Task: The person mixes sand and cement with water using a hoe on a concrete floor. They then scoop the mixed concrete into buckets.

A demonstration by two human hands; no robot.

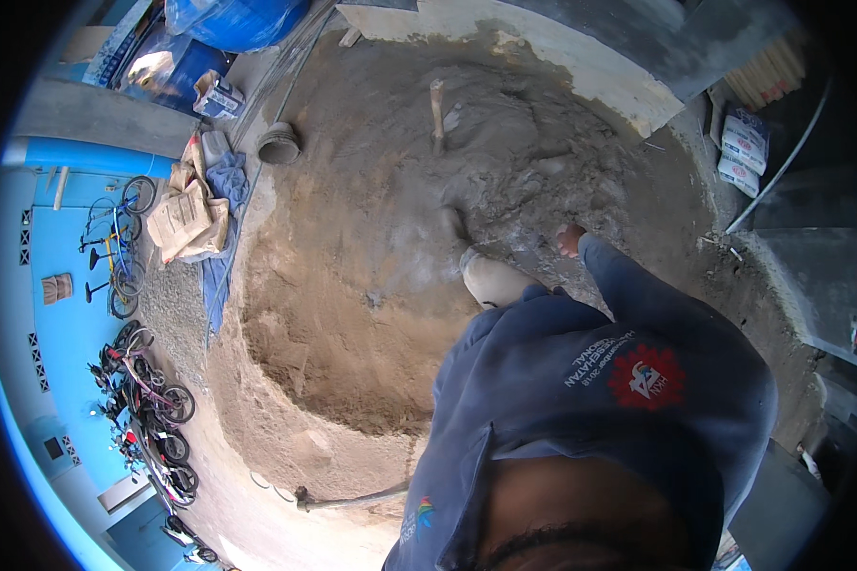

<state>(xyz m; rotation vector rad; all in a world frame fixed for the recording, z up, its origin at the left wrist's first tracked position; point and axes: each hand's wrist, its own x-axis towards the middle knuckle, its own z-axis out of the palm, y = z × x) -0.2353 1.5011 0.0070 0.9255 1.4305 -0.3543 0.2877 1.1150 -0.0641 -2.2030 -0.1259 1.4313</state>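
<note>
My right hand (571, 240) is at the end of a dark blue sleeve, low over wet grey mortar (543, 171). Its fingers look curled, but whether they hold anything cannot be made out. My left hand is not in view. Left of the right hand, a leg in light trousers (496, 277) reaches down to a foot in the mortar. Farther off, a wooden handle (437, 118) sticks out of the wet mix; its lower end is hidden. A long wooden pole (357, 497) lies at the lower left, partly covered by the shirt.
A mortar-stained bucket (279, 144) stands at the mix's left edge. Beyond it are empty paper sacks (186, 218), a blue cloth (227, 178) and gravel (168, 307). A pale board (543, 50) borders the far side. Cement bags (743, 150) are at the right, parked motorcycles (157, 421) at the left.
</note>
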